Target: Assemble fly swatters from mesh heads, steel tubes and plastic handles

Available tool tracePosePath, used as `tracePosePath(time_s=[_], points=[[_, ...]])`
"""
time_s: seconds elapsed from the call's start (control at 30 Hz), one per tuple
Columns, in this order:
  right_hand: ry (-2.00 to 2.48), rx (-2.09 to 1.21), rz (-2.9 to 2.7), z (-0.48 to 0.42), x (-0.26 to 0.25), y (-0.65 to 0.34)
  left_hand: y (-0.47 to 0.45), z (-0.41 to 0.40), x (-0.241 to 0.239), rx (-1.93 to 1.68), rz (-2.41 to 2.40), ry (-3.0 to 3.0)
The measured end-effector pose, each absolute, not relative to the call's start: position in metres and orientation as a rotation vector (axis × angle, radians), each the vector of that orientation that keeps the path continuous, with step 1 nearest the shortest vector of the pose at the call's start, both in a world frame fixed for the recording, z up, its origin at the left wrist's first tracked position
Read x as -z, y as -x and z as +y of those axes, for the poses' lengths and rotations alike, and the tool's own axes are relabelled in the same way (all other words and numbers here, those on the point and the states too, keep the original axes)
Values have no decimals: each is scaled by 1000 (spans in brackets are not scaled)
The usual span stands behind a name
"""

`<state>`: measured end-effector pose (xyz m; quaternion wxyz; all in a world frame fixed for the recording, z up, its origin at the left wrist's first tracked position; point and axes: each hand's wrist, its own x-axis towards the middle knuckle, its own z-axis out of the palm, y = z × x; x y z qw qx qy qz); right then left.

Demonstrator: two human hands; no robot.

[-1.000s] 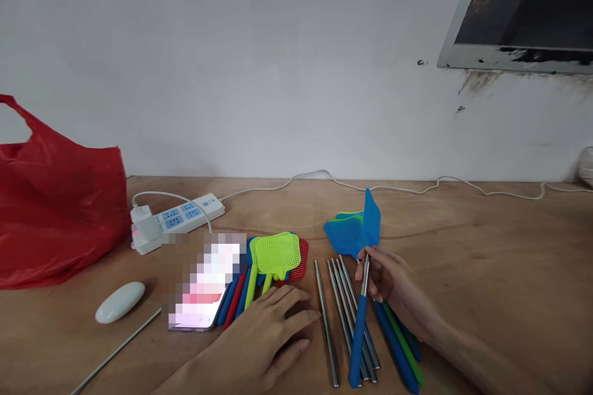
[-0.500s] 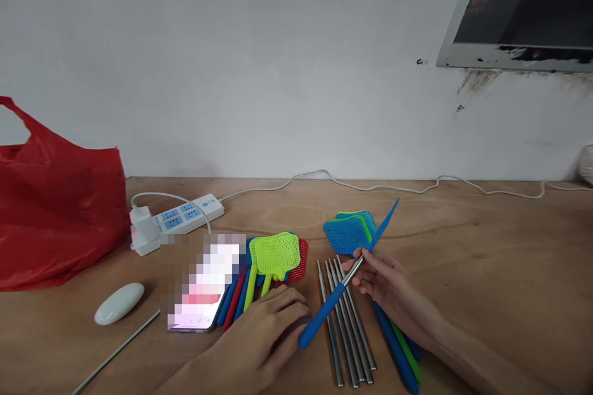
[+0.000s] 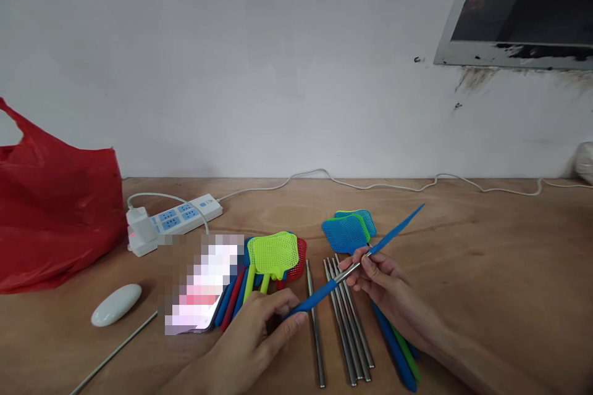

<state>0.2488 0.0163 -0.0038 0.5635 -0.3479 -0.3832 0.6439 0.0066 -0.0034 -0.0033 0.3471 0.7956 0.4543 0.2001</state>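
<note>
— So, what is being counted on the wooden table [image 3: 486,271]?
— About five loose steel rods [image 3: 345,327] are lying side by side. One blue fly swatter [image 3: 319,295] is being held slantwise above them, mesh edge-on. Two swatter piles are lying nearby: a green-topped pile [image 3: 273,253] and a blue-topped pile [image 3: 345,233].
— And the hands?
— The swatter's steel shaft is being pinched by the right hand [image 3: 377,278], fingers closed. Its grip end is being clasped by the left hand [image 3: 252,342].

The blue swatter [image 3: 319,294], upright a second ago, is now tilted low, its handle end pinched by the left hand [image 3: 252,345].
</note>
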Motion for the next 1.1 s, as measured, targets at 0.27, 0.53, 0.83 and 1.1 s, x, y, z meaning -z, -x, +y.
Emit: tracePosePath(time_s=[0.27, 0.53, 0.83, 1.1], points=[[803, -1487, -850, 13, 8, -241, -8, -6, -3, -467, 1067, -2022], [856, -1472, -808, 14, 10, -240, -8, -6, 3, -433, 1210, -2217], [836, -1537, -861, 10, 12, -235, -11, -8, 8, -356, 1241, -2316], [770, -1522, -843, 6, 10, -233, -12, -12, 7, -228, 1267, -2382]])
